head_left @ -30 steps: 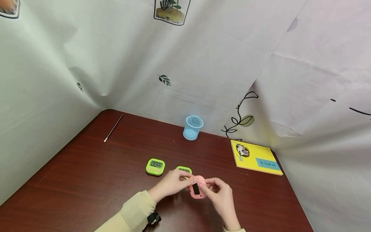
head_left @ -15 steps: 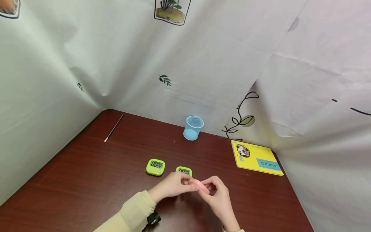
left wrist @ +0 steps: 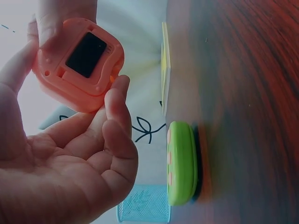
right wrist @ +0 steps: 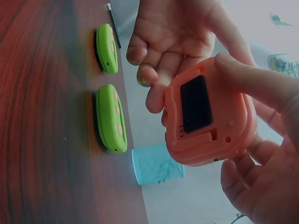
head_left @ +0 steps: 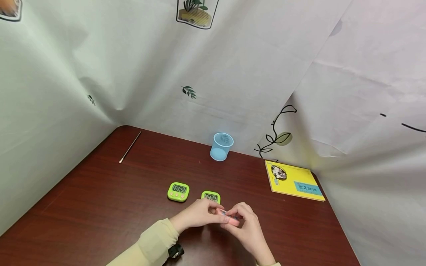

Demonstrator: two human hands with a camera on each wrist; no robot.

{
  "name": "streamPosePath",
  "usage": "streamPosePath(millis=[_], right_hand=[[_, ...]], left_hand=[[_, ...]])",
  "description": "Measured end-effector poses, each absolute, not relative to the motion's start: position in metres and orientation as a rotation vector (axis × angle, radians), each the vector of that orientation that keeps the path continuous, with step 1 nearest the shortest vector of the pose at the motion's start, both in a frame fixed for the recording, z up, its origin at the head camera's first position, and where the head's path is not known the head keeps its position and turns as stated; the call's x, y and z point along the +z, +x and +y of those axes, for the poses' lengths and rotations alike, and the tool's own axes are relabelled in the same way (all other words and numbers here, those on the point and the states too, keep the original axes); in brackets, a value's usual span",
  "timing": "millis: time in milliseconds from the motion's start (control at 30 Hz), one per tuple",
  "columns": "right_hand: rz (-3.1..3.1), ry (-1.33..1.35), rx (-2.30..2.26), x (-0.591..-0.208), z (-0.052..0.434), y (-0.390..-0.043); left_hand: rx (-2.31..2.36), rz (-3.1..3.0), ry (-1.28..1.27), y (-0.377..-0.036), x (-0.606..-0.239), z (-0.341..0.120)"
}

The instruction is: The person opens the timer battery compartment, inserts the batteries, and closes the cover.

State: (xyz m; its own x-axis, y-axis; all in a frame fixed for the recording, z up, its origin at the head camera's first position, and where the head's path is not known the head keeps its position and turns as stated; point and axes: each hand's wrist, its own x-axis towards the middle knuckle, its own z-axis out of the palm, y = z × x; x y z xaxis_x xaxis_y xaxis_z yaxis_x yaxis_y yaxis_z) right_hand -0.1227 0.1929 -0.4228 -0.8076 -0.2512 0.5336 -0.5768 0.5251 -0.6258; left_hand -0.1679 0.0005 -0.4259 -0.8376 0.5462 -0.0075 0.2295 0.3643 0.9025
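Both hands hold a pink digital timer (head_left: 234,222) low over the table's near side. My left hand (head_left: 199,213) grips one edge between thumb and fingers, and my right hand (head_left: 246,226) pinches the opposite edge. In the left wrist view the timer's back, with its black rectangle (left wrist: 86,54), faces that camera; the right wrist view shows the same back panel (right wrist: 229,109). Just beyond the hands lies a green timer (head_left: 211,195), partly overlapped by my left hand. Another green timer (head_left: 178,191) lies to its left. Both green displays read zeros.
A light blue mesh cup (head_left: 221,147) stands at the table's back edge. At the right lies a yellow book (head_left: 293,181); at the back left, a thin dark stick (head_left: 130,147) with a pale tip. Patterned white cloth (head_left: 149,74) hangs behind the table.
The pink timer has turned in the hands: its back showed to the head camera, then its edge, and now it is tilted further over. The fingers have shifted slightly with it.
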Motion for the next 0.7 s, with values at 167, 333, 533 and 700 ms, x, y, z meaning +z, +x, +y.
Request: streamPosePath(millis=[167,333,533,700], right_hand=[[-2.393,0.670,1.192,-0.420,0.192,-0.122],[-2.396,0.689,1.202,-0.405,0.189,-0.114],[-2.460,0.579,1.270,-0.411,0.196,-0.116],[-2.457,0.486,1.227,-0.424,0.205,-0.123]], left_hand=[[1.463,2.315,0.703,-0.169,-0.425,-0.001],[1.470,2.314,0.715,-0.170,-0.425,-0.001],[1.511,2.295,0.691,-0.170,-0.425,0.000],[1.521,2.429,0.712,-0.168,-0.427,0.000]])
